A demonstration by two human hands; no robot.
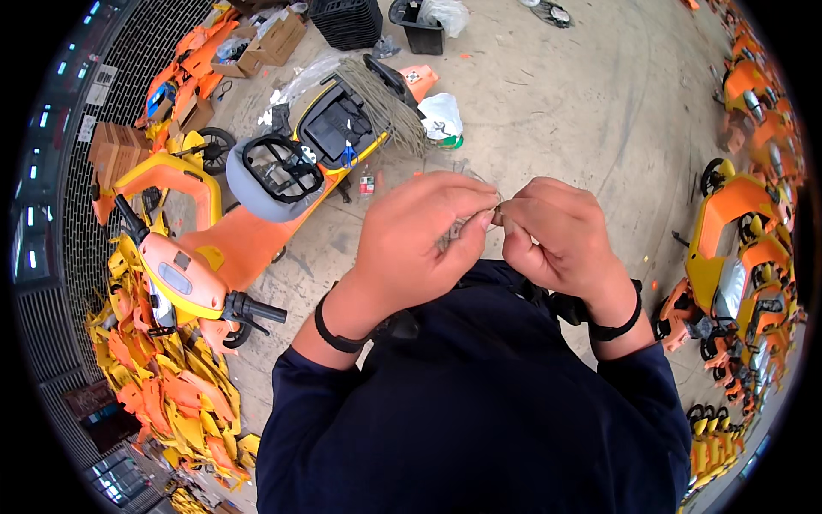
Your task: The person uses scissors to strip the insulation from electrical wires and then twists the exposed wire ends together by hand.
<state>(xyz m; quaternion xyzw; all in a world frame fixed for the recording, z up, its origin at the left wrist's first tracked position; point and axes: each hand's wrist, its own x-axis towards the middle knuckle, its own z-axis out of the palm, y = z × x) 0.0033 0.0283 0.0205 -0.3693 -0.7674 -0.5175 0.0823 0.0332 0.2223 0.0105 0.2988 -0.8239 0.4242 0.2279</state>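
Note:
Close in front of my chest, the fingertips of both hands meet in a pinch. A thin wire-like strand shows between them, looped at the fingertips; most of it is hidden. My left hand is closed on it with thumb and forefinger, and some greyish strands show within its curled fingers. On the other side my right hand pinches the same strand, its remaining fingers curled in. Ahead and to the left, a bundle of similar thin grey-green strands lies across the rear of an orange and yellow scooter.
A grey basket-like part and blue-handled pliers rest on the scooter. Orange and yellow panels are piled at left. Cardboard boxes and black crates stand farther off. More scooters line the right side.

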